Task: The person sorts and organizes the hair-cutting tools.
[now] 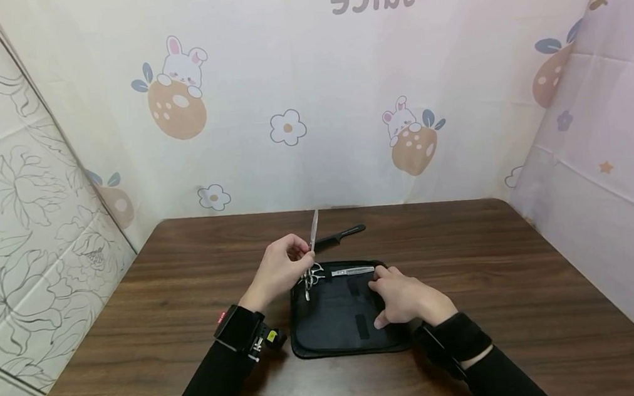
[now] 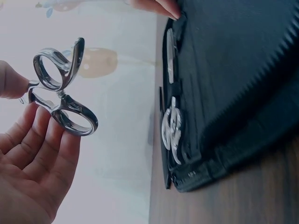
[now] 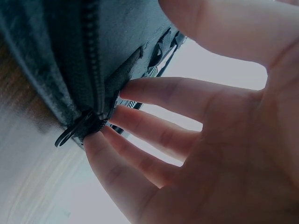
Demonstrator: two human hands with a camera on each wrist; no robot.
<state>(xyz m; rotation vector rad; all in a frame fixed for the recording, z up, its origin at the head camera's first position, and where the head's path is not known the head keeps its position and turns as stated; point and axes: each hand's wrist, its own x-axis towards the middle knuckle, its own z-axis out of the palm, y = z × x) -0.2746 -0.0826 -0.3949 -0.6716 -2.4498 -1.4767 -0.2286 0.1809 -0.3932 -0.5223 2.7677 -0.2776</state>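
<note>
My left hand pinches a pair of silver hair scissors between thumb and fingers, blades pointing up and away. In the left wrist view, the two finger rings of the scissors hang below the grip. Under them lies an opened black zip case with dark strips inside. Thinning scissors lie along its far edge, held by a strap. My right hand rests on the case's right side, its extended fingers touching the far right corner by the zip pull.
Just behind the case lies a black comb with a handle, partly hidden by my left hand. The brown wooden table ends at a patterned curtain, with more hangings on both sides.
</note>
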